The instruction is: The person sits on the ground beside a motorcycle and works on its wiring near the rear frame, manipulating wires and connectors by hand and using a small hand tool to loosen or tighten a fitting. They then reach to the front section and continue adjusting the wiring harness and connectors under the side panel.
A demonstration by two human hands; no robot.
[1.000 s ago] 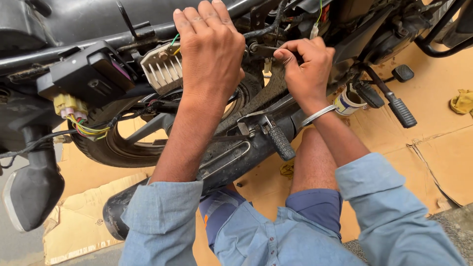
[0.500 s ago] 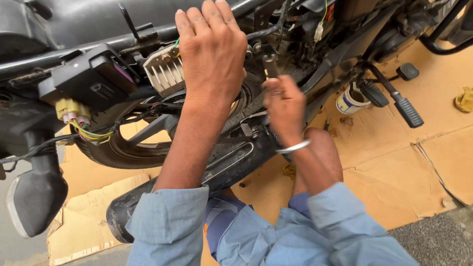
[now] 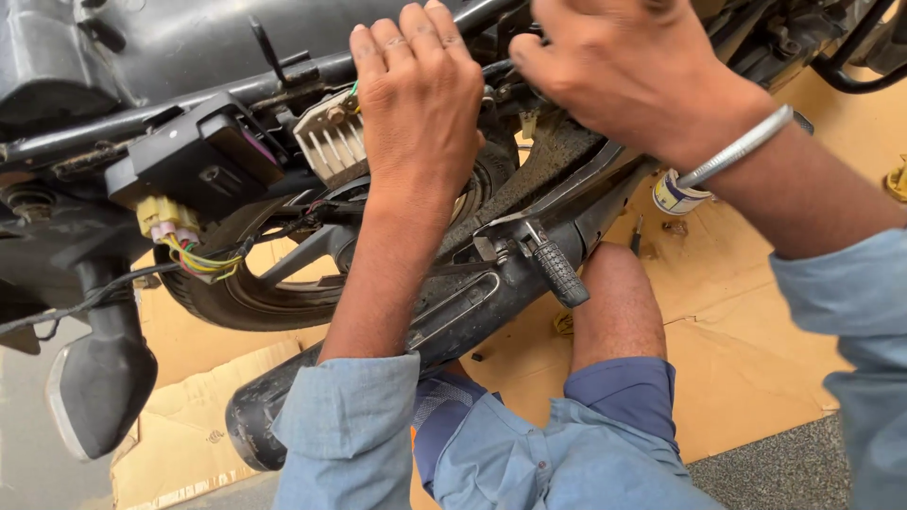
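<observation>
A black motorcycle lies tilted in front of me, its rear frame tube (image 3: 236,90) running across the top. My left hand (image 3: 420,104) reaches up beside a grey finned metal unit (image 3: 326,142), fingers together and hooked over the frame tube. My right hand (image 3: 633,76), with a metal bangle on the wrist, is at the top edge with its fingers curled at the black parts there. What those fingers hold is hidden. A ribbed black footpeg (image 3: 559,272) juts out below both hands.
At the left are a black box (image 3: 194,161), a yellow connector (image 3: 165,217) with coloured wires and a black turn signal (image 3: 99,378). Tyre (image 3: 236,302) and black exhaust (image 3: 255,425) sit lower. A small tin (image 3: 673,196) stands on brown cardboard (image 3: 746,331). My bare knee (image 3: 614,293) is bent below.
My right hand left the parts near the footpeg, dropped back, then rose to the top of the frame. My left hand stayed on the frame tube.
</observation>
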